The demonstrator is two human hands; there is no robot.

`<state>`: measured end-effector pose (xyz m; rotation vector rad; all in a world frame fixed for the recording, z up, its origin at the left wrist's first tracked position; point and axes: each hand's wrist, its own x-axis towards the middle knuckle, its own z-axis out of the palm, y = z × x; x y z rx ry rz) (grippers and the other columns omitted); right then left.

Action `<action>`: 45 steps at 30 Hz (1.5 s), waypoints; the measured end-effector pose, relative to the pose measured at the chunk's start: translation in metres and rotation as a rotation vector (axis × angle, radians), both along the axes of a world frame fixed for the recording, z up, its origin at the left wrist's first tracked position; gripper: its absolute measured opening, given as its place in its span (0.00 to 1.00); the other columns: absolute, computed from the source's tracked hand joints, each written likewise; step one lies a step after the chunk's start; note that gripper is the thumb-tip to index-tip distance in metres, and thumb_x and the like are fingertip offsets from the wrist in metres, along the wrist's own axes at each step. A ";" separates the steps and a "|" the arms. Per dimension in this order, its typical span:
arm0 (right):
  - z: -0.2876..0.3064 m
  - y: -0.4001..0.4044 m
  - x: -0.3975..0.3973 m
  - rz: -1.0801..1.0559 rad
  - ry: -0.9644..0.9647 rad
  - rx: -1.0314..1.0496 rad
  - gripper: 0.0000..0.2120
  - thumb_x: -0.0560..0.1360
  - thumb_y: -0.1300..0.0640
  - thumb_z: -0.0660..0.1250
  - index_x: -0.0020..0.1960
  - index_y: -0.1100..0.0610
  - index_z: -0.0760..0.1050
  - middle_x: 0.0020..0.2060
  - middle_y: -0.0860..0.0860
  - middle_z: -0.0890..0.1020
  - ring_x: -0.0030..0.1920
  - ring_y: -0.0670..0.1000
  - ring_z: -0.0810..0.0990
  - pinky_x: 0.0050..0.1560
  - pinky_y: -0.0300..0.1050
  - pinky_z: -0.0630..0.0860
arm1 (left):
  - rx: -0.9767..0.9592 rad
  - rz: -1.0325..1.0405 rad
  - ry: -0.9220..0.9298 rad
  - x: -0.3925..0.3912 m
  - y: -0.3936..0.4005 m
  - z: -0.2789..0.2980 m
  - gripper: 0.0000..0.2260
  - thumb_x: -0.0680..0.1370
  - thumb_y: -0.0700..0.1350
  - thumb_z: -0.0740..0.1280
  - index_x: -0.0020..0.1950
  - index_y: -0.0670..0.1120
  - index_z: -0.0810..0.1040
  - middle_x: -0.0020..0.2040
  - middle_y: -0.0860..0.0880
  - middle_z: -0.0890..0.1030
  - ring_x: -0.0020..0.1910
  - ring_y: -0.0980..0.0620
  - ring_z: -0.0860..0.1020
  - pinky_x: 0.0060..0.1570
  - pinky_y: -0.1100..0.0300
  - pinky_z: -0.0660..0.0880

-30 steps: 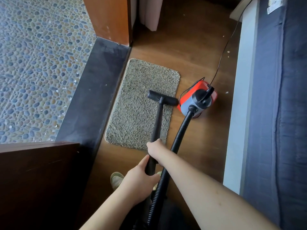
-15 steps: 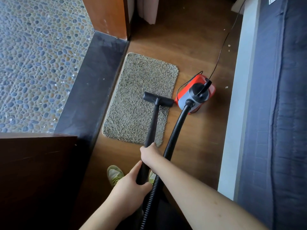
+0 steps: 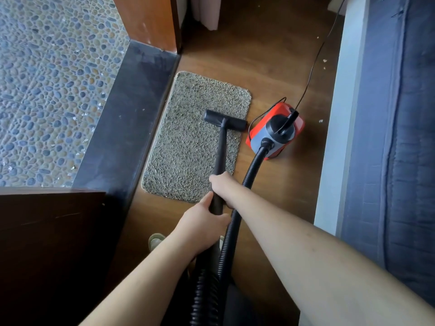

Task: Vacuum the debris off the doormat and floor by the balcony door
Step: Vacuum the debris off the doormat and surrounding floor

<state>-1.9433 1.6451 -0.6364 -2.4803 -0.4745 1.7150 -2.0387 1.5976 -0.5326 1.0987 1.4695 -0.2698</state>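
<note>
Head view: shoe (image 3: 156, 240) mostly hidden, perhaps green, under left hand (image 3: 202, 225).

Wand (image 3: 220, 158): gripped by both hands, right hand (image 3: 221, 187) ahead of left hand (image 3: 202, 222).
Nozzle (image 3: 224, 120): on doormat (image 3: 188, 147), beyond the right hand.

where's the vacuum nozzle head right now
In the head view the nozzle head sits on the doormat's right half, near its right edge, just left of the red vacuum canister.
</note>
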 end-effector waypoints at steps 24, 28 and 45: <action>0.010 -0.034 -0.017 0.010 0.031 -0.017 0.17 0.77 0.52 0.59 0.63 0.59 0.70 0.53 0.57 0.80 0.46 0.57 0.80 0.39 0.45 0.74 | 0.012 -0.050 -0.007 -0.019 -0.024 0.020 0.17 0.73 0.46 0.65 0.60 0.62 0.72 0.40 0.52 0.82 0.35 0.50 0.80 0.46 0.53 0.81; 0.020 -0.017 0.008 0.040 0.154 0.004 0.04 0.80 0.56 0.58 0.54 0.54 0.68 0.41 0.51 0.73 0.39 0.51 0.74 0.37 0.40 0.72 | 0.002 -0.010 -0.039 0.002 -0.007 0.020 0.10 0.74 0.46 0.65 0.55 0.54 0.74 0.40 0.51 0.79 0.40 0.47 0.79 0.44 0.56 0.77; 0.015 0.022 -0.056 0.254 -0.055 -0.015 0.19 0.78 0.53 0.61 0.66 0.60 0.70 0.58 0.58 0.78 0.53 0.58 0.78 0.45 0.45 0.73 | -0.016 0.144 -0.014 -0.037 0.008 0.029 0.27 0.76 0.51 0.63 0.75 0.62 0.62 0.50 0.53 0.78 0.42 0.53 0.75 0.40 0.65 0.65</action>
